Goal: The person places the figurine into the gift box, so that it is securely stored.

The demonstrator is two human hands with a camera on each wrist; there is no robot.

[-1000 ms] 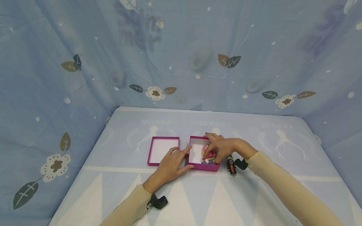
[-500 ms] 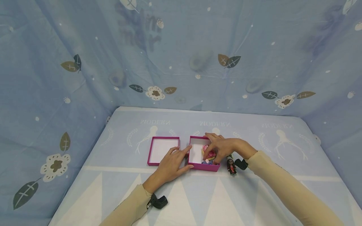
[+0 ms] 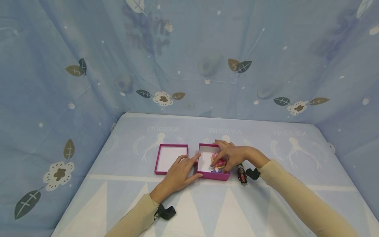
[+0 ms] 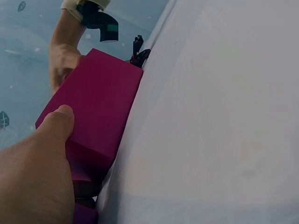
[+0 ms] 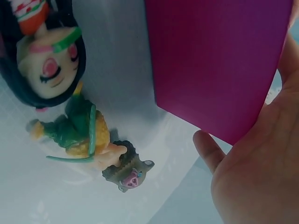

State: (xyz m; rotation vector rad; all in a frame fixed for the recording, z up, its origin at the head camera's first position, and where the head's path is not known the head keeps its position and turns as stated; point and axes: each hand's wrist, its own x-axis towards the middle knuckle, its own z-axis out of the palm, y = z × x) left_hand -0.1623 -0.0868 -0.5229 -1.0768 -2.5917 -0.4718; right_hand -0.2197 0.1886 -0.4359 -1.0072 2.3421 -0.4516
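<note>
The magenta box (image 3: 214, 176) with a white inside stands open on the table. My left hand (image 3: 179, 172) is at its left side, straight index finger touching the rim and thumb lying against the front wall. My right hand (image 3: 232, 154) reaches over the right wall, its bent index finger and thumb around a pink figurine (image 3: 219, 161) in the box. Part of that figurine is hidden by the fingers. A little finger (image 5: 209, 150) shows beyond the box's far right corner. A bit of blue (image 3: 216, 171) lies below the pink figurine.
Left of the box lies its magenta-edged lid (image 3: 156, 159), white side up. Right of the box are a dark-haired doll figurine (image 5: 49, 70) in red and a green-and-yellow figurine (image 5: 88, 130) with a grey animal head. Patterned cloth curtains (image 3: 189, 72) hang behind the table.
Hands, box and lid hold nearly the same places. My right index finger has shifted slightly left over the pink figurine.
</note>
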